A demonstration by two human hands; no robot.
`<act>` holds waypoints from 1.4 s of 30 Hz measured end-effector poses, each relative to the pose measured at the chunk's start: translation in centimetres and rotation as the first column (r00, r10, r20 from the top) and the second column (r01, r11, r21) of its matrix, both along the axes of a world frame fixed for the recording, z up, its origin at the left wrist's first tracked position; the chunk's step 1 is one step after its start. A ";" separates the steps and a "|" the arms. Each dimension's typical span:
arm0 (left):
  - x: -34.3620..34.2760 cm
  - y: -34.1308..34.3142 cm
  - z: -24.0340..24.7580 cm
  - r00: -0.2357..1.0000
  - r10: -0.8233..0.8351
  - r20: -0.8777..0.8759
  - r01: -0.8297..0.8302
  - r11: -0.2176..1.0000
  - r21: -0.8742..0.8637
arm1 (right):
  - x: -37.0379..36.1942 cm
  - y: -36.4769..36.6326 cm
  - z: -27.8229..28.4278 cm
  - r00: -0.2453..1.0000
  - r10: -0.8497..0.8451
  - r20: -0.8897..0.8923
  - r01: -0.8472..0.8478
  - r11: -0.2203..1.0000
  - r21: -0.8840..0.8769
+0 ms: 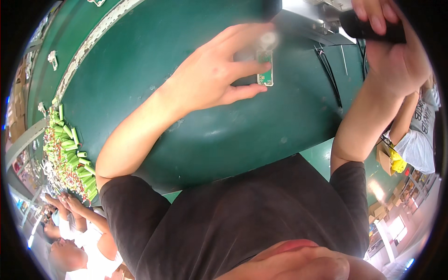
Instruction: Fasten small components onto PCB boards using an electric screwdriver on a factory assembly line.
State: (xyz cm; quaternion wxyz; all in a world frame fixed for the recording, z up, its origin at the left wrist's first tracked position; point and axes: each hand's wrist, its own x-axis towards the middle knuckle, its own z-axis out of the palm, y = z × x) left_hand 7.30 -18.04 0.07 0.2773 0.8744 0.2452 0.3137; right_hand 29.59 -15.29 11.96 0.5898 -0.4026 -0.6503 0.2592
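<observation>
From here, the left hand (217, 67) is touching a green circuit board (267, 77), fingers parted, whether pinching I can't tell, while the right hand (392, 58) is clasping a black handle (357, 27).

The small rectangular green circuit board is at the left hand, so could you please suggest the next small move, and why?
I'd probably steady the small rectangular green circuit board with the left hand: its fingers overlap the board's left side and lower end, while the right hand seems occupied, gripping a black rounded object beside the silver metal machine.
</observation>
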 end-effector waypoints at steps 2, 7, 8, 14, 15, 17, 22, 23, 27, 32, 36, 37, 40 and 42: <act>0.1 0.1 -0.1 1.000 -0.013 0.013 0.013 1.000 0.025 | -0.4 -1.3 0.0 1.000 -0.022 -0.021 0.020 0.993 -0.118; -0.4 0.1 -0.3 1.000 0.012 -0.011 -0.011 0.999 0.052 | -3.2 -1.9 -3.5 0.947 0.125 -0.295 -0.156 0.984 -0.082; -0.3 0.1 -0.3 1.000 0.014 -0.010 -0.013 0.998 0.060 | -4.1 -2.5 -2.6 0.947 -0.008 -0.320 -0.067 0.973 -0.222; -0.1 0.2 -0.5 1.000 0.003 0.029 -0.005 0.998 0.067 | -3.2 -3.4 -4.4 0.949 0.160 -0.270 -0.208 0.965 -0.160; -0.1 0.3 -0.5 1.000 0.005 0.030 -0.007 0.998 0.066 | -3.0 -3.5 -4.5 0.961 0.177 -0.211 -0.213 0.964 -0.161; -0.1 0.3 -0.6 1.000 -0.001 0.031 -0.001 0.998 0.069 | -3.5 -3.3 -4.9 0.954 0.178 -0.242 -0.214 0.968 -0.132; -0.2 0.2 -0.5 1.000 0.003 0.028 -0.005 0.998 0.069 | -3.2 -3.0 -5.9 0.922 0.284 -0.262 -0.311 0.948 -0.065; -0.2 0.2 -0.6 0.999 0.005 0.033 -0.007 0.997 0.074 | -3.8 -3.3 -5.5 0.925 0.224 -0.309 -0.275 0.952 -0.132; 0.0 0.3 -0.8 0.999 0.006 0.037 -0.008 0.997 0.072 | -3.9 -3.5 -5.5 0.931 0.171 -0.321 -0.236 0.956 -0.173; -0.2 -0.1 -0.6 1.000 0.001 -0.003 -0.001 1.000 0.014 | -4.1 -4.1 -5.6 0.936 0.200 -0.288 -0.258 0.949 -0.179; -0.1 -0.1 -0.4 1.000 -0.019 -0.021 0.018 1.000 -0.017 | -3.7 -3.6 -5.7 0.929 0.203 -0.310 -0.261 0.952 -0.159; 0.0 -0.1 -0.4 1.000 -0.011 -0.021 0.010 1.000 -0.007 | -3.3 -3.0 -6.3 0.929 0.203 -0.311 -0.261 0.952 -0.159; 0.0 -0.1 -0.3 0.999 -0.011 -0.040 0.011 1.000 0.006 | -2.1 -2.2 -7.6 0.902 0.401 -0.162 -0.395 0.916 0.071; 0.0 -0.1 -0.2 0.998 -0.014 -0.063 0.015 1.000 0.010 | -1.9 -2.3 -7.5 0.926 0.373 -0.050 -0.369 0.926 0.074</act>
